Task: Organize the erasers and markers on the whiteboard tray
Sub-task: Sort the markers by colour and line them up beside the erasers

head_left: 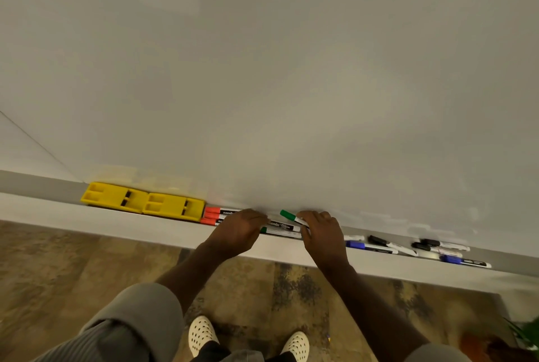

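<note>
Lying side by side near the left end of the whiteboard tray (163, 230): two yellow erasers (143, 201), hollow backs up, touching end to end. Just to their right, resting in a pair along the tray: two red-capped markers (212, 215), white barrels with black labels, partly hidden under the left hand (239, 230). Lying between the hands: two more markers (281, 229), one at least showing a green cap at its left end, printed labels facing up. Scattered loose toward the right end of the tray: a blue-capped marker (370, 246), a black-capped marker (390, 244) lying askew, two more black-capped markers (442, 245), and a second blue-capped marker (466, 261) nearest the front edge.

Reaching over the front edge of the tray: both bare forearms. Curling palm-down over the red-capped pair and the row beside it: the left hand, fingers bent, tips touching the markers; pinching or merely pressing, cannot tell. Pinching the white barrel of a green-capped marker (291, 217): the right hand (323, 233), holding it tilted, cap up and leftward, close to the whiteboard (291, 84).
</note>
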A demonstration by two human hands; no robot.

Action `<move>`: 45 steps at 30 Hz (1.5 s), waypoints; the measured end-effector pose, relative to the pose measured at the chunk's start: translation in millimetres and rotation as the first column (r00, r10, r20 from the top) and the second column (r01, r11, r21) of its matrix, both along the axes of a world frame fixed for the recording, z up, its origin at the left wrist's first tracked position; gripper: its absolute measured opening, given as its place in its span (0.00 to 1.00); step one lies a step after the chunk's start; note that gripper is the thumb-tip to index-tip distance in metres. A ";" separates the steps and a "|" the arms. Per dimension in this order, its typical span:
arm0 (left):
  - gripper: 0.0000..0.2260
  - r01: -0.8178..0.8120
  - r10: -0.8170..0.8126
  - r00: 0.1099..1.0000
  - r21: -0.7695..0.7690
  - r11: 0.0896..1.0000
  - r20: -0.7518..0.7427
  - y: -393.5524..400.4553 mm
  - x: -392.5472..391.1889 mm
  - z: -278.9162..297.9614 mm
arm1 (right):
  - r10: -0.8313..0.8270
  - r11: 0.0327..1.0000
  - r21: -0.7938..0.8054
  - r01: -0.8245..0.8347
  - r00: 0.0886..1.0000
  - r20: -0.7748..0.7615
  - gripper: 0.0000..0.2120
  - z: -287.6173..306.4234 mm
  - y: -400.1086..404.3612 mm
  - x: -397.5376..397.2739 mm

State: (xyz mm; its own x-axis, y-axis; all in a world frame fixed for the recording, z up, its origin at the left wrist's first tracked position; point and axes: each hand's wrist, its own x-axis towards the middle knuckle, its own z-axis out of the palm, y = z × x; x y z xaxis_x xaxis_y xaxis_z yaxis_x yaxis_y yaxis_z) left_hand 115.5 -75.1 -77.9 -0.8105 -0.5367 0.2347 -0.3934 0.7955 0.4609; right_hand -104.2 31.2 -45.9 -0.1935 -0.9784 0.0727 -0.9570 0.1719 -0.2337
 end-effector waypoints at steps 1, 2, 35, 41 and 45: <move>0.14 0.003 -0.003 1.000 -0.005 1.000 0.014 1.7 2.8 -1.5 | 0.013 1.000 0.005 -0.013 1.000 -0.026 0.12 -0.4 -2.9 3.9; 0.14 0.013 -0.013 1.000 -0.011 1.000 0.025 3.7 5.0 -3.5 | 0.024 1.000 0.012 -0.024 0.998 -0.054 0.11 -1.0 -5.5 7.4; 0.15 -0.145 0.148 0.985 -0.041 0.989 0.091 -1.5 24.1 -9.5 | 0.119 0.992 -0.039 -0.121 0.991 -0.058 0.14 -4.3 -5.4 -13.0; 0.14 -0.216 0.224 0.970 -0.093 0.972 0.089 2.0 21.9 -2.0 | 0.123 0.986 -0.118 -0.121 0.992 0.008 0.13 1.4 16.3 -57.3; 0.14 -0.164 0.172 0.983 -0.111 0.980 0.067 10.1 -13.4 8.0 | 0.090 0.991 -0.106 -0.086 0.996 0.026 0.12 0.7 36.0 -102.6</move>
